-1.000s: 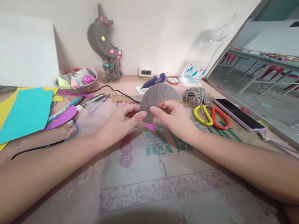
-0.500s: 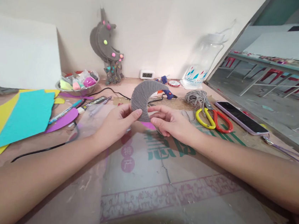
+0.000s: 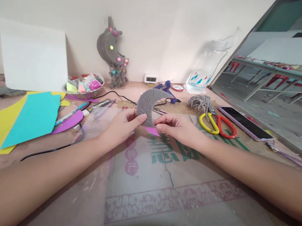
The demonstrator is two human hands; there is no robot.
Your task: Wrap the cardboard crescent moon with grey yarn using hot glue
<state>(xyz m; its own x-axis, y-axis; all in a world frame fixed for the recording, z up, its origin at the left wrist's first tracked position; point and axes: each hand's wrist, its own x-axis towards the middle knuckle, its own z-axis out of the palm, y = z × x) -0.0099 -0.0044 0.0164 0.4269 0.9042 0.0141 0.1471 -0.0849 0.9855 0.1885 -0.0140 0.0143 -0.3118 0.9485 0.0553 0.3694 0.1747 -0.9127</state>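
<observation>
My left hand (image 3: 124, 126) grips a crescent moon wrapped in grey yarn (image 3: 149, 106), thumb across its front and fingers behind. The moon is held upright above the table, its tip curving to the right. At its lower right edge, my right hand (image 3: 175, 127) is closed in a pinch; whatever lies between those fingertips is too small to make out. A bit of purple sheet (image 3: 152, 131) shows just below the moon. Behind it lies a blue glue gun (image 3: 168, 89), partly covered.
Scissors with yellow and red handles (image 3: 217, 124), a ball of grey yarn (image 3: 200, 102) and a phone (image 3: 245, 123) lie right. Left are turquoise (image 3: 33, 118) and yellow sheets (image 3: 3, 121) and a metal bowl (image 3: 84, 94). A decorated moon hanging (image 3: 111, 47) and plastic bottle (image 3: 202, 68) stand behind.
The view has shifted slightly, so things sit a little further right and lower. My right fingers have drawn together and moved to the moon's lower edge. My left hand keeps its hold.
</observation>
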